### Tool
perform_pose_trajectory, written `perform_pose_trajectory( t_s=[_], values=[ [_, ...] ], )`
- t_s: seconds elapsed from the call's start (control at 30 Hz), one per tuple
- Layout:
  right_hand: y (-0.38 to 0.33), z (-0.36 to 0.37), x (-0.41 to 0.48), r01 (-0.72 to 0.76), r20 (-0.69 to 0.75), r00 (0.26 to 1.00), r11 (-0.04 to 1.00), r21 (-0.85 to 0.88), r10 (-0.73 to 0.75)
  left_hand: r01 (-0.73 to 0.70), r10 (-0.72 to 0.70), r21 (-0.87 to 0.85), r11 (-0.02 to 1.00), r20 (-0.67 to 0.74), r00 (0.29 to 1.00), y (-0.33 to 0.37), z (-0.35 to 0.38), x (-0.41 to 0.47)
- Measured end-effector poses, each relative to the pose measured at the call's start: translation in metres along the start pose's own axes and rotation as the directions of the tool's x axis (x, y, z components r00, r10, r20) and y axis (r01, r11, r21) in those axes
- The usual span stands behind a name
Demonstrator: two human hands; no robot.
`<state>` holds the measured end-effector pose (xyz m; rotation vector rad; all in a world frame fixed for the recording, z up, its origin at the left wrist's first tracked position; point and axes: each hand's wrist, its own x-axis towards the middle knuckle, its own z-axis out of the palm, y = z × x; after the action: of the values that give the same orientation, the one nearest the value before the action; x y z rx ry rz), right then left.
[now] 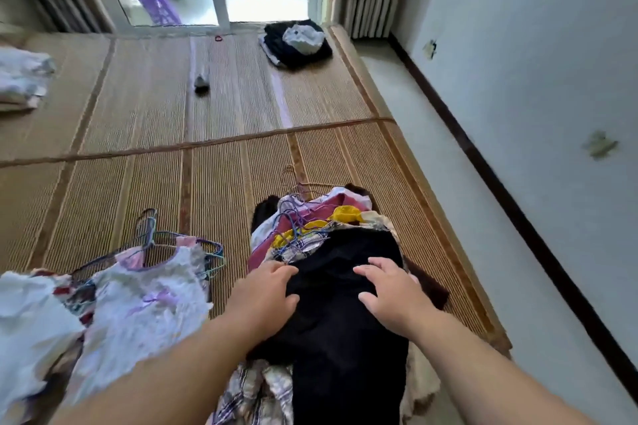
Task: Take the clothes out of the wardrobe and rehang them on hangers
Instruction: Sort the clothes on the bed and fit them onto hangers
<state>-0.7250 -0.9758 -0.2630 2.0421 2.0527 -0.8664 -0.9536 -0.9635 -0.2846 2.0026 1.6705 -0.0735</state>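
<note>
A black garment (pixel 341 328) lies on top of a pile of clothes on hangers (pixel 310 224) on the straw mat. My left hand (pixel 266 297) rests flat on its left side with fingers spread. On its right side my right hand (pixel 390 293) also presses down, fingers apart. Coloured wire hanger hooks (pixel 293 214) stick out at the far end of the pile. To the left, a white and lilac dress (pixel 148 293) lies on a hanger (pixel 152 231).
The straw mat (pixel 207 166) covers a raised platform whose right edge drops to a grey floor by the wall (pixel 535 79). A folded dark pile (pixel 297 43) sits near the glass door. A small grey object (pixel 202 81) lies mid-mat. White clothes (pixel 20 79) lie far left.
</note>
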Motion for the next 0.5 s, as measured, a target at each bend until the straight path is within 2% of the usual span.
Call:
perform_pose_trajectory(
  t_s=[0.13,0.23,0.5],
  values=[
    [0.037,-0.008,0.057,0.184,0.095,0.981,0.972,-0.149,-0.171,0.187,-0.19,-0.112,0.976,-0.018,0.982,0.012,0.037,0.026],
    [0.06,0.001,0.098,0.232,0.147,0.968,0.954,-0.193,-0.205,0.259,-0.258,-0.106,0.96,0.026,0.966,0.013,0.066,0.041],
    [0.091,0.066,0.214,0.224,0.104,0.97,0.974,-0.045,-0.218,0.431,-0.423,-0.165,0.887,0.085,0.902,-0.037,0.132,0.097]
  ],
)
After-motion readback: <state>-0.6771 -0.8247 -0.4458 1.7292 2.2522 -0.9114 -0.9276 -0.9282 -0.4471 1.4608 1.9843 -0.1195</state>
